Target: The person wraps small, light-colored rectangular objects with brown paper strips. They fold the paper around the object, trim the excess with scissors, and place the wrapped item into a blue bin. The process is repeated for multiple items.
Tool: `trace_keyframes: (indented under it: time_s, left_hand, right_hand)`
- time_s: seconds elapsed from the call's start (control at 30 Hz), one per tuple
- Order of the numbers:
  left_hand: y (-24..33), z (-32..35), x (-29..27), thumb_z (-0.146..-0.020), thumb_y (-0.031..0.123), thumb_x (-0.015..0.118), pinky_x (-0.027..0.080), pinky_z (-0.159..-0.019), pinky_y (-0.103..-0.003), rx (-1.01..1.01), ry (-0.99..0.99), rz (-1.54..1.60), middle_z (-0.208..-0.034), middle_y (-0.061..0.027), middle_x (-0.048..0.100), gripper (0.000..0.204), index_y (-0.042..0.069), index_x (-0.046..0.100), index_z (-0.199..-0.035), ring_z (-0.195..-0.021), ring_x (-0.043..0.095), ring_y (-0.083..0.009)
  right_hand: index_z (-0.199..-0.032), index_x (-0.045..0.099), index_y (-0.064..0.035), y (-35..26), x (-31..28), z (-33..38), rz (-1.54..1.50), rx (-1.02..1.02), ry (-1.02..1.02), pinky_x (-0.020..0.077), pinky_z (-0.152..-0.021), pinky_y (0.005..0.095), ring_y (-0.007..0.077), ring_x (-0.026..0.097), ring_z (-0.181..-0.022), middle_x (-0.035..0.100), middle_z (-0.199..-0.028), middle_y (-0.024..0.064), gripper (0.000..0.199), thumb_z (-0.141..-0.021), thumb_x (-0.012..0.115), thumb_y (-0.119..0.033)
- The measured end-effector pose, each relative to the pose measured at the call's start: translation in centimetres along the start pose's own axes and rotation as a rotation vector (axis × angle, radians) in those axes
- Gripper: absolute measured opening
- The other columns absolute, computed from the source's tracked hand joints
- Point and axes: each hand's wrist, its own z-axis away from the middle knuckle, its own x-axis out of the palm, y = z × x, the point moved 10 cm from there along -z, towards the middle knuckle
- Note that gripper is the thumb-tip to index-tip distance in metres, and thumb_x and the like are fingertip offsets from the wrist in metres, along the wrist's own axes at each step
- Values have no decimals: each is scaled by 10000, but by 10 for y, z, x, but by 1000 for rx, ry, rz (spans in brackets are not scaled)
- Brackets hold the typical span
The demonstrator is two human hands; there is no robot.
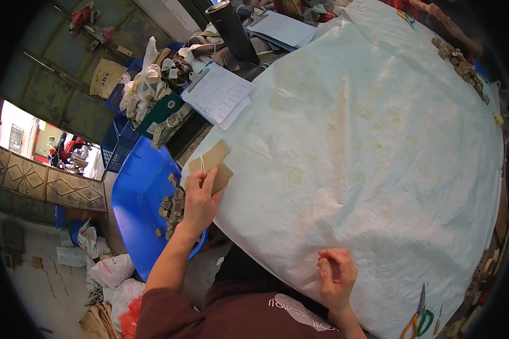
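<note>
At the left edge of the white-covered table (pixel 322 147), my left hand (pixel 201 199) closes its thumb and fingers on flat tan pieces (pixel 211 159). A thin white string or band lies across them. Whether they are card or cloth I cannot tell. Over the near edge of the table, my right hand (pixel 338 277) is held with curled fingers and the thumb close to them; nothing shows in it. A blue basin (pixel 138 186) stands below my left forearm, with several small tan bundles (pixel 173 206) inside.
Scissors (pixel 418 316) with yellow and green handles lie at the near right; another pair (pixel 405 17) lies at the far edge. Clipboards with papers (pixel 219 93) and a black tumbler (pixel 232 34) stand at the left back. Brown pieces (pixel 461 66) line the far right, near another person's hand (pixel 444 20).
</note>
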Motion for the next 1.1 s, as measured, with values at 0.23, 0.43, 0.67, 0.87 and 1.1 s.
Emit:
trace_keyframes:
  time_s: [0.23,0.43,0.67,0.87,1.1]
  left_hand:
    - [-35,-43,26,-736,64,613,354,-915,-424,-39,-54,-133,-1104,-186,459,495,22,491,-1214,-1043,442,-340]
    - [-22,-44,32,-737,69,605,332,-922,-435,-67,-158,-125,-1129,-192,439,575,33,433,-1284,-1066,418,-362]
    - [-36,-37,44,-766,98,595,363,-825,-434,-186,-227,-122,-988,-207,424,593,16,391,-1317,-888,436,-354]
    - [-14,-40,58,-760,123,581,375,-838,-467,-265,-412,-199,-994,-262,418,723,33,228,-1385,-909,444,-414]
    - [0,-36,57,-698,67,561,402,-824,-503,-352,-485,-119,-1013,-278,414,769,57,211,-1383,-884,484,-457]
  right_hand:
    - [-970,558,-22,-16,3,-6,105,-108,-6,484,-615,301,251,602,-728,600,-854,139,230,-762,603,65]
    - [-945,567,-36,-12,-4,-10,99,-47,-20,490,-611,303,232,613,-713,621,-828,110,206,-765,626,42]
    - [-984,557,-24,1,-12,-9,-162,12,63,478,-554,254,163,600,-663,630,-836,107,220,-790,601,70]
    - [-1012,522,-25,11,-17,-9,-232,45,112,484,-562,256,167,590,-669,622,-832,121,232,-811,570,80]
    - [-1020,509,-26,3,-8,-11,-95,-12,39,478,-550,244,154,578,-657,611,-823,127,255,-805,551,105]
